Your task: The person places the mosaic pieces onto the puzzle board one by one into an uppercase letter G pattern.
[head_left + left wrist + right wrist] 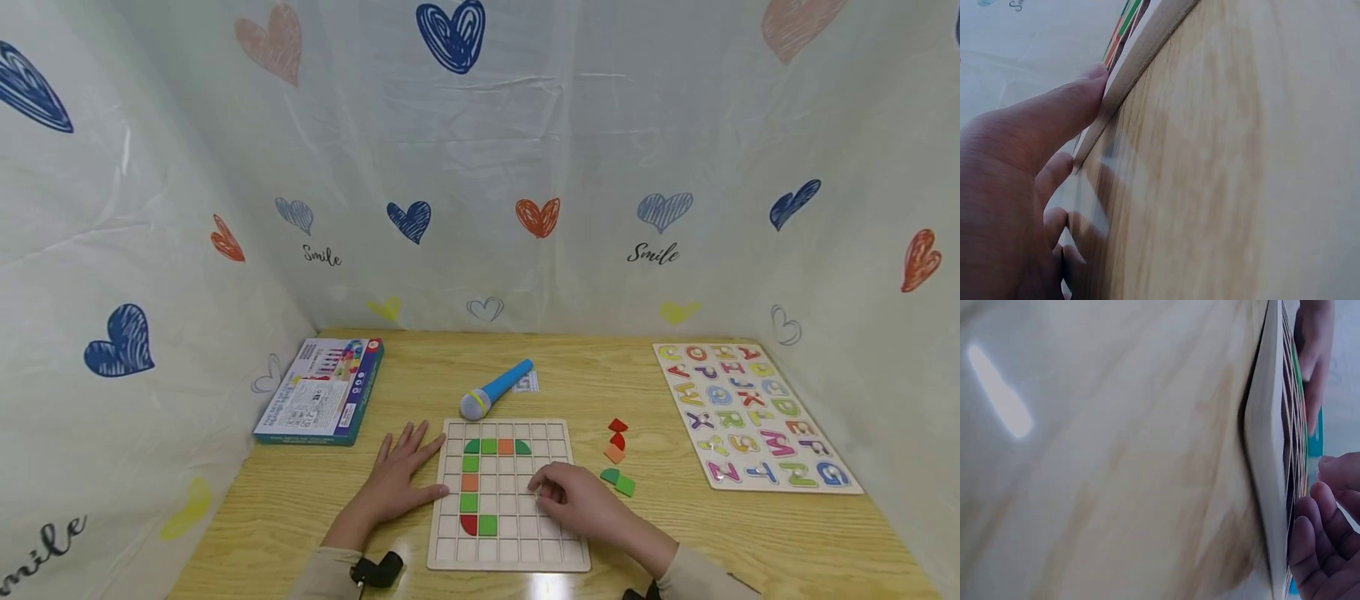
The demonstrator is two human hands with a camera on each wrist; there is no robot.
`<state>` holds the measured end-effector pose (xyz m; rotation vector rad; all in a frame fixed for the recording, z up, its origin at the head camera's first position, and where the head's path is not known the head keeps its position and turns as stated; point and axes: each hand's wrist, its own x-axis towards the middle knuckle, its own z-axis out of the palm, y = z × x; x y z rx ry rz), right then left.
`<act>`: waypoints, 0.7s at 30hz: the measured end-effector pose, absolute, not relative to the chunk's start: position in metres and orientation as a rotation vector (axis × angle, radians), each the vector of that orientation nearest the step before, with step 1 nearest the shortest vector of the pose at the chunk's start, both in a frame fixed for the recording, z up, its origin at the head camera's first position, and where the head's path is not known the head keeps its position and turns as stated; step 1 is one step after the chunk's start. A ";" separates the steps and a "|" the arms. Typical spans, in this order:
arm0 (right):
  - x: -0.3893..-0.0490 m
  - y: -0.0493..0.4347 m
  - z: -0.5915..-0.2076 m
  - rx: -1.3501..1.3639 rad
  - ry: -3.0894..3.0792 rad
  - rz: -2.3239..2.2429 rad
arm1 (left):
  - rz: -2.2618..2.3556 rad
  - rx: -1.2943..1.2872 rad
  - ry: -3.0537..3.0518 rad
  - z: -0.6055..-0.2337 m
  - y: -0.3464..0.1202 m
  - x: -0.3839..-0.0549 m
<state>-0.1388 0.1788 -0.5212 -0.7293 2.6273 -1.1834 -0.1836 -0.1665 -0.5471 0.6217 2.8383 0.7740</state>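
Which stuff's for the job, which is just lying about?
Likely job:
pale wooden grid board
flat red, orange and green tiles on it
loose tiles, same colours, right of it

Likely just lying about:
blue, grey-headed microphone
small printed card by it
pale board of colourful letters
flat blue-and-white rectangular box

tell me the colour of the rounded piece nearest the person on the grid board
Red; the rounded piece shows best in the head view.

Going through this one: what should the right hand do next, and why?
Probably reach for the loose orange tile: the right hand appears to hold none, and on the grid board the lower row stops at a green square, while the upper row runs from green to an orange square.
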 end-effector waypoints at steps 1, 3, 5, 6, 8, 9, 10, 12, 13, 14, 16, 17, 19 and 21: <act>-0.139 0.185 -0.521 -0.705 2.632 -1.193 | 0.772 0.620 2.838 -0.547 -0.166 -0.184; -0.140 0.197 -0.521 -0.659 2.655 -1.204 | 0.769 0.617 2.837 -0.547 -0.166 -0.184; -0.142 0.209 -0.521 -0.626 2.691 -1.202 | 0.768 0.615 2.837 -0.547 -0.166 -0.184; -0.143 0.215 -0.521 -0.603 2.717 -1.195 | 0.768 0.614 2.836 -0.547 -0.166 -0.184; -0.143 0.225 -0.520 -0.560 2.775 -1.170 | 0.769 0.613 2.835 -0.547 -0.166 -0.184; -0.143 0.230 -0.520 -0.537 2.801 -1.156 | 0.771 0.614 2.834 -0.547 -0.166 -0.184; -0.143 0.235 -0.520 -0.516 2.827 -1.146 | 0.774 0.615 2.834 -0.547 -0.166 -0.184; -0.142 0.243 -0.520 -0.470 2.869 -1.122 | 0.777 0.615 2.832 -0.547 -0.167 -0.184; -0.142 0.247 -0.520 -0.452 2.885 -1.112 | 0.778 0.615 2.832 -0.547 -0.167 -0.184; -0.141 0.250 -0.520 -0.431 2.900 -1.102 | 0.779 0.616 2.831 -0.547 -0.167 -0.184; -0.141 0.256 -0.520 -0.390 2.927 -1.092 | 0.783 0.616 2.830 -0.547 -0.167 -0.183; -0.141 0.258 -0.520 -0.374 2.938 -1.091 | 0.783 0.617 2.829 -0.547 -0.167 -0.184; -0.142 0.264 -0.521 -0.342 2.960 -1.101 | 0.782 0.617 2.829 -0.547 -0.167 -0.184; -0.143 0.268 -0.522 -0.305 2.978 -1.123 | 0.781 0.619 2.829 -0.548 -0.167 -0.184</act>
